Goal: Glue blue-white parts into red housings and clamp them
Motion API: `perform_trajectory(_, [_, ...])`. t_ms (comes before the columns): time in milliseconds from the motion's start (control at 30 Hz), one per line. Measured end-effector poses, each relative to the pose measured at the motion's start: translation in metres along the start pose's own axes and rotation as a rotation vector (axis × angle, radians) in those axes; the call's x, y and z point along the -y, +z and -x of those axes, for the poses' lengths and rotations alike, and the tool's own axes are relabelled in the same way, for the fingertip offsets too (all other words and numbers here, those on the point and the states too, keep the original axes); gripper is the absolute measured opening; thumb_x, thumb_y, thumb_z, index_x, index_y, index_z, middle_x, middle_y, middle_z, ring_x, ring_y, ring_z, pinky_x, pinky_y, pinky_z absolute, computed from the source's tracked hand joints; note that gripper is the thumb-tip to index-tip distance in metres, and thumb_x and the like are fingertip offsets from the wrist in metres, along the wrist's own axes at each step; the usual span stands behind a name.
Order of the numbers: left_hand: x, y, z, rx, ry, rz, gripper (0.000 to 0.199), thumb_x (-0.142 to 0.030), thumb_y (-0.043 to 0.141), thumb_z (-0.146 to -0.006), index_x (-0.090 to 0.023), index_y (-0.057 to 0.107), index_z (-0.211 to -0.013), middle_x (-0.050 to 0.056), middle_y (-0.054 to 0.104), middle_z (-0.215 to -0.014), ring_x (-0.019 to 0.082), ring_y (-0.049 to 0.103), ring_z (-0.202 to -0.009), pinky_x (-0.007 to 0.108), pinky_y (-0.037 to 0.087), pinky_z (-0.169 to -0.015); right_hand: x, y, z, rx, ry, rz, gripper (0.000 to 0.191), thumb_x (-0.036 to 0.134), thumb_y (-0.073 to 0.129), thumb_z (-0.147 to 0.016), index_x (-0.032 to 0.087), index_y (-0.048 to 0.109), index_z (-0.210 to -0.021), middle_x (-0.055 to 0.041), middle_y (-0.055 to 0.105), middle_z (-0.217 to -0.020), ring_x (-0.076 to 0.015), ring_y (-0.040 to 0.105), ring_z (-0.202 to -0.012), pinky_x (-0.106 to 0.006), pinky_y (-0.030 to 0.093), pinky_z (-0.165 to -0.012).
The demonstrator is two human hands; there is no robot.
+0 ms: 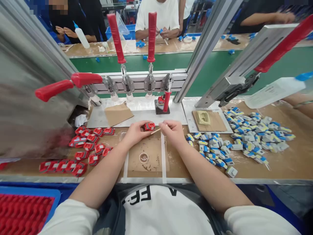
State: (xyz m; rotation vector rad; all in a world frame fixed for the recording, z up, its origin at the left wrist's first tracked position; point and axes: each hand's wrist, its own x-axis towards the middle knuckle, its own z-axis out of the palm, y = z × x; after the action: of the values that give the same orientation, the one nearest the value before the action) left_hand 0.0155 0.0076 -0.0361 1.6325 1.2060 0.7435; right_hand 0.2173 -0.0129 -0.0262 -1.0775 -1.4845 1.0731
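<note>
"Head view: how many things in hand?"

"Two. One red piece (150,126), pinched in the left hand (137,132), and one thin stick (156,131), pinched in the right hand (172,130). (Whether the stick's tip touches the piece, I can't tell.)"

"And lying about?"

"Five red pieces in the front row (61,165) at left, more heaped behind; blue-and-white pieces (259,132) at right, overlapping too much to count. One round dish (144,158), two white strips (163,160), two upright red handles (151,37)."

"Room?"

"Open tabletop surrounds the dish, between the forearms, down to the front edge (144,180); both heaps lie just outside the forearms."
</note>
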Motion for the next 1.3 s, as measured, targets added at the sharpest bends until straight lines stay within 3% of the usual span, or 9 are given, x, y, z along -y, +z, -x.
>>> perform_trajectory(33, [0.000, 0.001, -0.001, 0.010, -0.002, 0.008, 0.046, -0.037, 0.083, -0.077, -0.016, 0.078, -0.117, 0.005, 0.080, -0.101, 0.021, 0.071, -0.087, 0.031, 0.056, -0.082, -0.003, -0.001, -0.003, -0.119, 0.034, -0.010, 0.048, 0.044, 0.061, -0.091, 0.022, 0.037, -0.056, 0.0051, 0.030, -0.055, -0.0102, 0.028, -0.055, -0.030, 0.023, -0.056])
perform_trajectory(100, [-0.001, 0.002, -0.002, 0.018, -0.002, 0.008, 0.048, -0.037, 0.085, -0.076, -0.017, 0.078, -0.119, 0.005, 0.081, -0.104, 0.022, 0.072, -0.091, 0.033, 0.057, -0.088, -0.008, -0.002, -0.008, -0.224, 0.085, -0.010, 0.048, 0.045, 0.062, -0.089, 0.023, 0.037, -0.055, 0.0052, 0.032, -0.053, -0.0103, 0.029, -0.054, -0.030, 0.024, -0.056])
perform_trajectory(600, [-0.006, 0.004, 0.000, 0.014, -0.020, -0.032, 0.051, -0.042, 0.086, -0.075, -0.019, 0.079, -0.120, 0.004, 0.082, -0.103, 0.027, 0.075, -0.099, 0.038, 0.058, -0.096, -0.013, 0.002, -0.015, -0.176, 0.109, 0.059, 0.051, 0.056, 0.059, -0.087, 0.023, 0.036, -0.056, 0.0051, 0.030, -0.055, -0.0106, 0.029, -0.056, -0.029, 0.026, -0.057])
perform_trajectory(1033, [0.001, 0.006, 0.000, -0.079, 0.003, 0.015, 0.050, -0.041, 0.087, -0.076, -0.022, 0.080, -0.121, 0.006, 0.082, -0.112, 0.027, 0.076, -0.099, 0.040, 0.060, -0.095, -0.003, -0.005, -0.012, -0.275, -0.017, 0.279, 0.043, 0.042, 0.055, -0.089, 0.024, 0.031, -0.058, 0.0049, 0.025, -0.057, -0.0112, 0.027, -0.057, -0.030, 0.021, -0.057])
perform_trajectory(1100, [0.002, 0.005, -0.001, -0.099, 0.008, 0.002, 0.050, -0.042, 0.087, -0.076, -0.022, 0.080, -0.121, 0.007, 0.082, -0.114, 0.028, 0.076, -0.101, 0.041, 0.060, -0.095, 0.001, -0.006, -0.010, -0.220, -0.032, 0.268, 0.042, 0.040, 0.053, -0.090, 0.023, 0.033, -0.058, 0.0050, 0.027, -0.057, -0.0112, 0.027, -0.057, -0.030, 0.021, -0.057])
perform_trajectory(1167, [0.002, 0.005, -0.002, -0.120, 0.019, 0.000, 0.048, -0.040, 0.086, -0.077, -0.021, 0.080, -0.120, 0.007, 0.082, -0.116, 0.028, 0.076, -0.104, 0.041, 0.059, -0.098, 0.007, -0.004, -0.005, -0.067, -0.086, 0.246, 0.042, 0.040, 0.052, -0.093, 0.023, 0.034, -0.059, 0.0050, 0.029, -0.056, -0.0111, 0.028, -0.056, -0.030, 0.022, -0.057])
perform_trajectory(1300, [0.003, 0.003, -0.004, -0.131, 0.058, -0.024, 0.048, -0.034, 0.086, -0.077, -0.019, 0.079, -0.122, 0.007, 0.081, -0.119, 0.027, 0.075, -0.110, 0.040, 0.055, -0.106, 0.018, 0.006, 0.010, 0.509, -0.262, 0.316, 0.046, 0.037, 0.054, -0.098, 0.021, 0.035, -0.059, 0.0053, 0.035, -0.054, -0.0106, 0.027, -0.055, -0.030, 0.022, -0.060])
